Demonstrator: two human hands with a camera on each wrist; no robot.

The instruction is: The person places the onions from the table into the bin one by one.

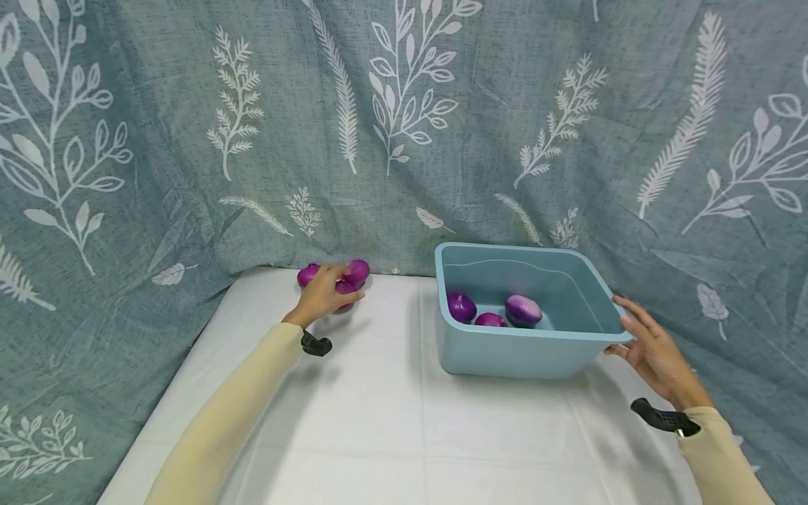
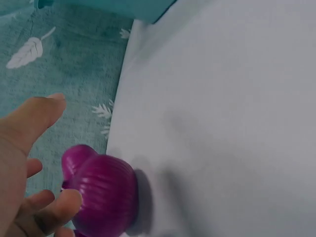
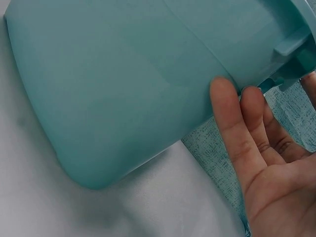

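Observation:
At the table's far left, my left hand (image 1: 322, 293) reaches over a small cluster of red onions (image 1: 357, 272). In the left wrist view the thumb stands away from a ribbed red onion (image 2: 106, 195), while a fingertip overlaps that onion's side. Another onion (image 2: 78, 157) shows behind it. A light blue plastic bin (image 1: 505, 354) stands right of centre. Inside lie three red onions, one of them with a pale side (image 1: 522, 310). My right hand (image 1: 659, 361) rests at the bin's right end, its extended fingers (image 3: 232, 123) against the outer wall below the rim.
A white cloth (image 1: 379, 421) covers the table. Behind it hangs a grey-green curtain (image 1: 303, 140) with white leaf prints, close to the table's back edge, the onions and the bin. Black straps (image 1: 663, 419) are on both wrists.

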